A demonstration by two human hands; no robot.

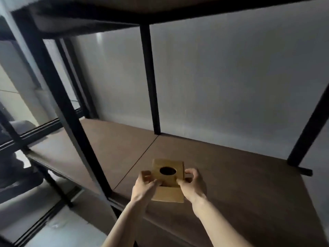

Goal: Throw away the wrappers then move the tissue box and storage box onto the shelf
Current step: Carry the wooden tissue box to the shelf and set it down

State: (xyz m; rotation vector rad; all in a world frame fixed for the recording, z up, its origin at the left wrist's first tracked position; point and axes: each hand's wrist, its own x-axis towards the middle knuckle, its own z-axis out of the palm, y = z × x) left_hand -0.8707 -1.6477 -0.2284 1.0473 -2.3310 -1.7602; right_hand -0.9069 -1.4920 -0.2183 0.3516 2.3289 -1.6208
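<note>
The tissue box (167,179) is held over the near part of the shelf (240,175), just right of the seam between the two boards, and appears to be set down or nearly so; contact with the board cannot be told for sure. It is gripped from both sides: the left hand (144,186) is closed on its left edge, the right hand (192,182) on its right edge, with the fingers (189,172) curled around the top corners and the thumbs pressed on the near face.

The tissue-box step is judged to be almost finished; only the release is left. The storage box is not in view, so its move is judged to be outstanding. No wrappers and no bin are seen, so that step cannot be checked from here.

The box is a small, square-cornered block of pale wood or board, smooth and matt, with a dark oval opening in its top. The shelf is made of flat brown boards with a dull, slightly grainy surface, carried on thin black metal posts (149,77) of square section. A plain pale wall (231,77) stands behind, and another board is fixed overhead.
</note>
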